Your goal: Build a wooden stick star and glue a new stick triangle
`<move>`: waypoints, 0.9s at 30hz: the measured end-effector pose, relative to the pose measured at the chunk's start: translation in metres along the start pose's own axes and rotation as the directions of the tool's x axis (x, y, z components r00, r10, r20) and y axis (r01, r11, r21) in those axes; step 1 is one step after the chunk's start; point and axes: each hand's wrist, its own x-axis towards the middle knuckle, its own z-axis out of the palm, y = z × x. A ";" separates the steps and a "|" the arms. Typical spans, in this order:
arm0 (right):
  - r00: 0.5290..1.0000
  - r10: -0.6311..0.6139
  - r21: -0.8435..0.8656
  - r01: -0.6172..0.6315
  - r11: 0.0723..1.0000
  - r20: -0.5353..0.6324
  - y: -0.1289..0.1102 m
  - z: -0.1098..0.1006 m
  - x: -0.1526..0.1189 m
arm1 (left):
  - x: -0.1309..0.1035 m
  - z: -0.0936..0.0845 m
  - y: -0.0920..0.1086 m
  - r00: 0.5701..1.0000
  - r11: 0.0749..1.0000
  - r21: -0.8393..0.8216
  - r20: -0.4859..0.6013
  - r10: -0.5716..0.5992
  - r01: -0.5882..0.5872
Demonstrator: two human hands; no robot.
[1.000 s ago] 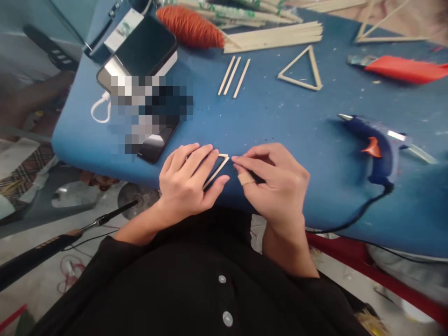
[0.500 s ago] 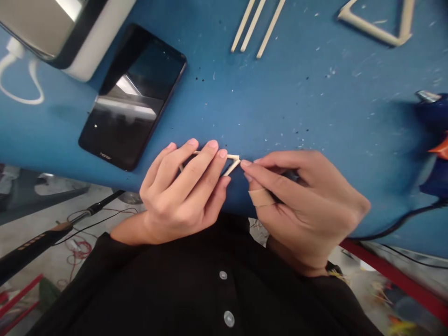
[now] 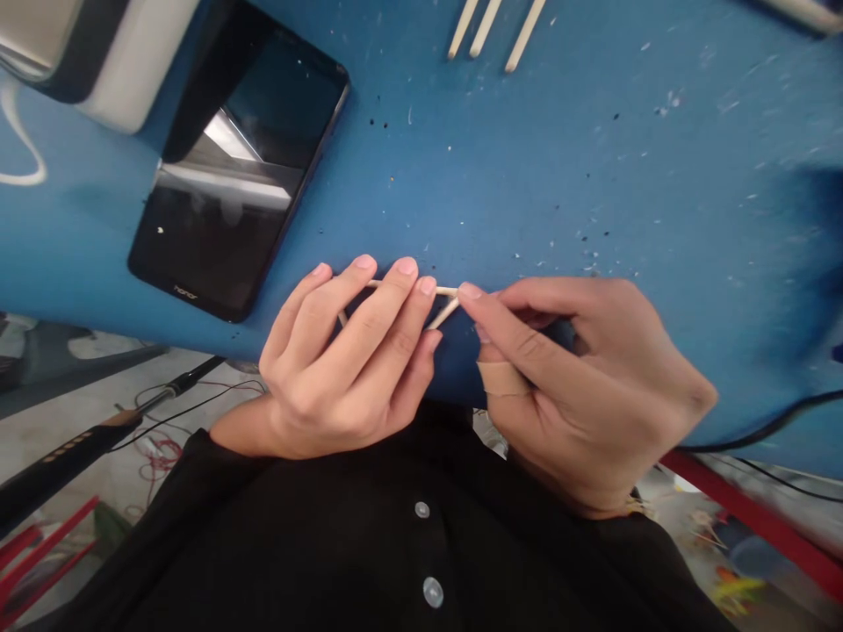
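A small triangle of thin wooden sticks [image 3: 445, 312] lies on the blue table [image 3: 593, 175] near its front edge. My left hand [image 3: 342, 355] presses flat on the triangle, fingers spread over most of it. My right hand [image 3: 580, 386] pinches the triangle's right corner with thumb and forefinger; a bandage wraps one finger. Only the right tip of the triangle shows between the two hands.
A black phone [image 3: 237, 175] lies at the left, beside a white and black box [image 3: 98, 53] with a white cable [image 3: 17, 149]. Three loose sticks [image 3: 491, 31] lie at the top. A black cord [image 3: 777, 421] runs off the right edge.
The view has closed in on the hands. My right fingertips have moved onto the triangle's right corner. The glue gun and the other triangle have left the view.
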 end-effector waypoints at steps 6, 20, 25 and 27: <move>1.000 -0.012 0.003 0.012 1.000 -0.006 0.000 0.001 0.000 | -0.009 0.002 -0.001 0.996 0.995 -0.051 0.045 -0.079 0.081; 1.000 -0.005 -0.038 0.004 0.999 -0.007 -0.002 0.004 -0.001 | 0.001 0.004 -0.001 0.999 1.000 0.014 -0.045 0.009 -0.008; 0.999 -0.029 -0.026 0.028 0.999 -0.033 -0.002 0.006 -0.003 | -0.004 0.007 -0.002 0.999 0.999 -0.020 -0.042 -0.029 0.029; 1.000 0.020 0.010 -0.021 1.000 0.014 -0.001 0.006 -0.005 | -0.007 0.007 -0.001 0.999 0.999 -0.016 -0.021 -0.048 0.047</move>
